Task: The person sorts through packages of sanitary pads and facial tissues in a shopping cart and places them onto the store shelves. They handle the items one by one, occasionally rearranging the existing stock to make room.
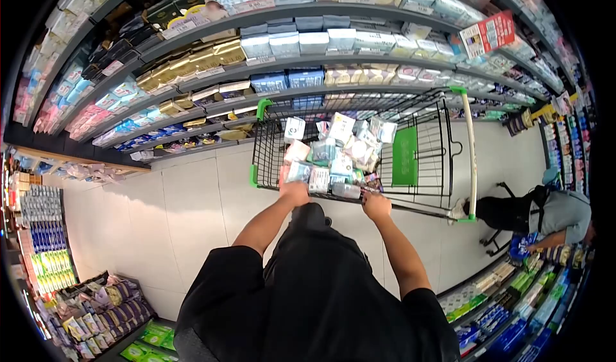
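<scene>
A black wire shopping cart with green corner pieces stands side-on in front of me. Packaged goods in white, blue and pink wrappers are heaped at its left end. My left hand is closed over the near rim by the left end of the heap, its fingertips partly hidden. Farther right along that rim, my right hand is closed on the edge, beside a clear-looking package. A green panel lies inside the cart toward the pale handle.
Long shelves of packaged goods run just behind the cart. Another person bends toward the shelf at right, near the cart's handle end. A display stand is at lower left. Pale tiled floor lies between.
</scene>
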`<action>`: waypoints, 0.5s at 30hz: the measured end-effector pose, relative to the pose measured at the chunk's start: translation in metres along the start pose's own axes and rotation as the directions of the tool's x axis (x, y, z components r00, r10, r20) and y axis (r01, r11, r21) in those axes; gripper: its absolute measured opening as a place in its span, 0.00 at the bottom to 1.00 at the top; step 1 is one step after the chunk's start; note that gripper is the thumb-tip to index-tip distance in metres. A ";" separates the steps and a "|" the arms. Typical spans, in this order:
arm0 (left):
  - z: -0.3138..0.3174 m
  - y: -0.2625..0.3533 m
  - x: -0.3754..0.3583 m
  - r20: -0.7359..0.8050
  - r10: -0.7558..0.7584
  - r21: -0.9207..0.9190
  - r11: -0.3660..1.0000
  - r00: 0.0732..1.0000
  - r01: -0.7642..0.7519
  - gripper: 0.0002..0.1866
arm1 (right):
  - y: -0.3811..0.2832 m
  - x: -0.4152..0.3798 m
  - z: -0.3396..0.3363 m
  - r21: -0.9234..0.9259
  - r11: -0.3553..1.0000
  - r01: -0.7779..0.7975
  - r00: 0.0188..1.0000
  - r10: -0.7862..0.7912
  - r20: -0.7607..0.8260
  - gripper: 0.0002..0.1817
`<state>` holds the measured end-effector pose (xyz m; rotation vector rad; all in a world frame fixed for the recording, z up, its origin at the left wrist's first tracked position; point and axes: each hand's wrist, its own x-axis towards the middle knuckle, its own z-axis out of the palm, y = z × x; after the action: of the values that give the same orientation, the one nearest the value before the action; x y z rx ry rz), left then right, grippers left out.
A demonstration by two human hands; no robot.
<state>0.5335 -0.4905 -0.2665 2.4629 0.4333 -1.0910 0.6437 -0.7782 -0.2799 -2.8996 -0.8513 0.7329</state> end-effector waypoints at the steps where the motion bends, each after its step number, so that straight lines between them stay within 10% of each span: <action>1: 0.006 0.002 0.006 -0.015 0.015 -0.002 1.000 1.000 -0.015 0.18 | 0.003 0.000 -0.005 -0.003 1.000 -0.008 1.000 0.008 0.012 0.09; 15: 0.013 0.027 0.037 0.072 0.109 -0.099 0.990 0.991 -0.101 0.30 | 0.042 0.007 -0.017 0.025 1.000 0.017 0.998 -0.018 0.065 0.07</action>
<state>0.5608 -0.5161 -0.2956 2.3243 0.3205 -1.0926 0.6774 -0.8091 -0.2743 -2.8577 -0.8665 0.8346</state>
